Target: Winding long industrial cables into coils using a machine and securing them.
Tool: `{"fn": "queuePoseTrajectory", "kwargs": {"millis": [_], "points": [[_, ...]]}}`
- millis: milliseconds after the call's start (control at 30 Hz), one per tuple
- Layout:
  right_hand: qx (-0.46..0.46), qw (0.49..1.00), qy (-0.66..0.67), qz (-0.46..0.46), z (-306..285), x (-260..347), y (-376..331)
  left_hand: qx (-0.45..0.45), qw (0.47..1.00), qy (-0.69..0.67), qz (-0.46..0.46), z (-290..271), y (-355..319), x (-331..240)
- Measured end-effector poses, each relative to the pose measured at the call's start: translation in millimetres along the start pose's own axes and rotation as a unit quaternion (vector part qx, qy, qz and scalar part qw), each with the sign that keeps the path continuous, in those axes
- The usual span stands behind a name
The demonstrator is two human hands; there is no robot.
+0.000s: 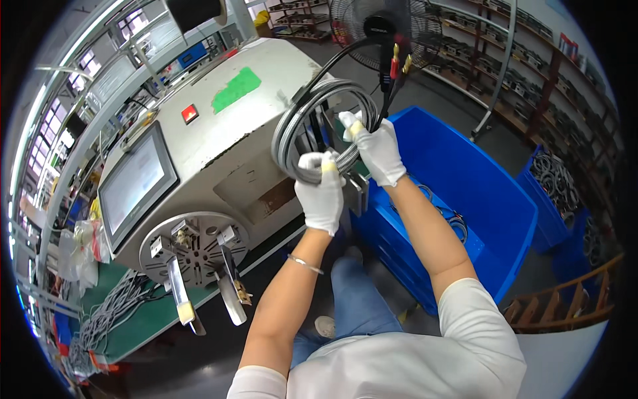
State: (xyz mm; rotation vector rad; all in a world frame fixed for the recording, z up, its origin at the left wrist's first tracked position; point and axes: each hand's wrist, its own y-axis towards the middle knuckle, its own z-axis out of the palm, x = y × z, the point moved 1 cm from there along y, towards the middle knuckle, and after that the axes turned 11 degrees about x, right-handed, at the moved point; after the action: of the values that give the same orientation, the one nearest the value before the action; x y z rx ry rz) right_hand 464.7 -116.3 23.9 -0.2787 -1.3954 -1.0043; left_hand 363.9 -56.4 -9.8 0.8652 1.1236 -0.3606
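A coil of grey cable (287, 136) hangs between my two white-gloved hands in front of the machine. My left hand (320, 189) is closed around the coil's lower side. On the right, my right hand (379, 149) grips the coil where black leads rise out of it. Those leads end in gold-tipped plugs (395, 63), one with a red sleeve, standing up above the glove. Part of the coil is hidden behind the gloves. Below and left of the hands, the machine's round slotted plate (196, 249) carries metal arms and holds no coil.
The cream machine (266, 66) has a touch screen (138, 186) and a red button (190, 114). A large blue bin (495, 189) with a few cables stands at right. More cables fill another blue bin (551, 186). Loose grey cables (123, 306) lie on a green bench. Behind stands a fan (355, 26).
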Motion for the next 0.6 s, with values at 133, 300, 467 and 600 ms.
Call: {"fn": "queuePoseTrajectory", "kwargs": {"millis": [133,300,467,600], "points": [[0.025,0.992,-0.088,-0.087,0,-33,27,-0.016,1.000,-0.004,-0.015,-15,20,16],[-0.009,0.980,-0.171,-0.101,-1,-66,42,-0.045,0.999,0.018,0.011,-27,31,40],[0.004,0.961,-0.206,-0.187,-1,-75,45,-0.045,0.992,0.061,0.101,-31,35,52],[-0.002,0.972,-0.154,-0.179,2,-82,45,-0.044,0.994,0.018,0.100,-33,34,57]]}}
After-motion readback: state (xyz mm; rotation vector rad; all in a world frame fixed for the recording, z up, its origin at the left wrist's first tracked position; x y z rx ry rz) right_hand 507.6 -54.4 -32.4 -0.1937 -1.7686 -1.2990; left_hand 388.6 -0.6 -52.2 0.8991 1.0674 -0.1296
